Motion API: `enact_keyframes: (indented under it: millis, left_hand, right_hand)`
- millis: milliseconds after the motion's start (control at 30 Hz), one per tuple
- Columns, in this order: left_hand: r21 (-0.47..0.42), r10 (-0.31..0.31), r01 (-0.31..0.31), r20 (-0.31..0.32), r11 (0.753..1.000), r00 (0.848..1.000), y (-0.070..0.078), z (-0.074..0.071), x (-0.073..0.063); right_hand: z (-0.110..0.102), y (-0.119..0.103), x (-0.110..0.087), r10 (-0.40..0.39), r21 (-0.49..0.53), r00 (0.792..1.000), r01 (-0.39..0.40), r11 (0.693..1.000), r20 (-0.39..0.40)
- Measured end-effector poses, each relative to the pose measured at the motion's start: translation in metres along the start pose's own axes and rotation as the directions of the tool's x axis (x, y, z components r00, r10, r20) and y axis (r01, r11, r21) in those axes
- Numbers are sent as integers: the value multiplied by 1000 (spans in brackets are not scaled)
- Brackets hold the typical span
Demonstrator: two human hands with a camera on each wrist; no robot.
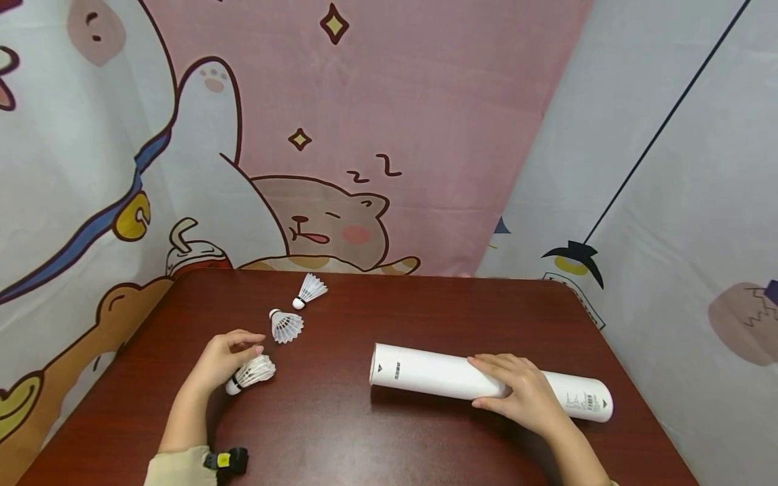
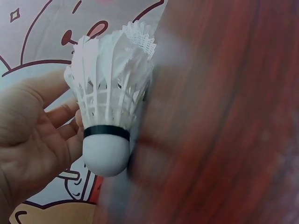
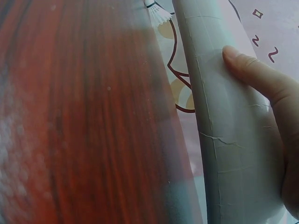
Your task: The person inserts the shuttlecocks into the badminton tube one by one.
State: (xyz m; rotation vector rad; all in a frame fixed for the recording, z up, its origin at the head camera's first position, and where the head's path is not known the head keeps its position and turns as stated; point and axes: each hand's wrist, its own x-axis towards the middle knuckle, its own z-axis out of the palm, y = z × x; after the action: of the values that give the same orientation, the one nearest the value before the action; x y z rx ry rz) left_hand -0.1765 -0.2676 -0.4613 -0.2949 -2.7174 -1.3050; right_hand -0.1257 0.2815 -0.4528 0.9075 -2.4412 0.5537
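Beige sleeve (image 1: 179,467) sitting closest, desk (image 1: 328,432) spreading beyond

From the head view, the left hand (image 1: 214,361) is reaching out of that sleeve, past a black wrist device (image 1: 231,460), its fingers lying relaxed and its thumb and forefinger parting. It is hovering at the feathers of the nearest shuttlecock (image 1: 254,371), whose cork is pointing to the lower left; whether they are touching, I cannot tell. Farther back on the desk, 2 more are lying: a middle shuttlecock (image 1: 286,327) and a far shuttlecock (image 1: 312,288). On the right side, the right hand (image 1: 519,393) is gripping a white tube (image 1: 425,370) near its middle. Behind the desk, a printed cloth (image 1: 437,101) is showing a dozing bear (image 1: 328,226).

In the left wrist view, the nearest shuttlecock is standing out large, a black band (image 2: 106,132) ringing it next to the cork, and the left fingers are passing beside and behind it.

In the right wrist view, the thumb is lying against the tube, whose surface is showing fine creases; the other fingers are hiding from sight.
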Motion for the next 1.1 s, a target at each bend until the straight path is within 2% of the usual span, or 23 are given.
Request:
enact_keyframes:
  millis: [133, 233, 333, 467, 533, 600, 700, 767, 867, 967, 1100]
  left_hand:
    - [-61, -21, 24, 40, 998, 999, -3, 0, -1]
    - [-150, -46, 62, 102, 987, 994, -5, -1, -3]
    - [-224, -68, 106, 169, 969, 983, -7, -2, -5]
    - [-275, -50, 124, 260, 953, 964, -10, -6, -8]
    - [-298, -23, 116, 299, 948, 954, -10, -8, -9]
    - [-317, 29, 81, 326, 945, 945, -13, -9, -9]
    - [-359, 137, 0, 356, 933, 925, -18, -10, -10]
    - [-382, 211, -59, 370, 922, 905, -22, -11, -10]
    - [-394, 250, -86, 387, 915, 888, -23, -11, -11]
    - [-371, 219, -66, 388, 926, 895, -23, -9, -11]
    - [-319, 114, 7, 360, 948, 926, -21, -8, -11]
  right_hand:
    - [0, 0, 0, 1, 0, 1000, -1, 1000, 0]
    - [0, 0, 0, 5, 2, 1000, -5, 1000, 0]
    - [1, 1, 0, 6, 3, 1000, -6, 1000, 0]
    - [0, 1, 0, 7, 1, 1000, -7, 1000, 3]
    - [0, 0, 0, 14, 1, 1000, -14, 1000, 10]
    - [-1, 0, 0, 24, 4, 1000, -24, 1000, 17]
    - [-1, 0, -1, 29, 3, 999, -29, 1000, 19]
    - [-1, 0, -1, 28, 2, 999, -28, 1000, 16]
    - [0, 0, -1, 16, -2, 1000, -16, 1000, 7]
    - [1, 1, -1, 9, -7, 1000, -9, 1000, 3]
    - [0, 1, -1, 11, -5, 1000, -11, 1000, 5]
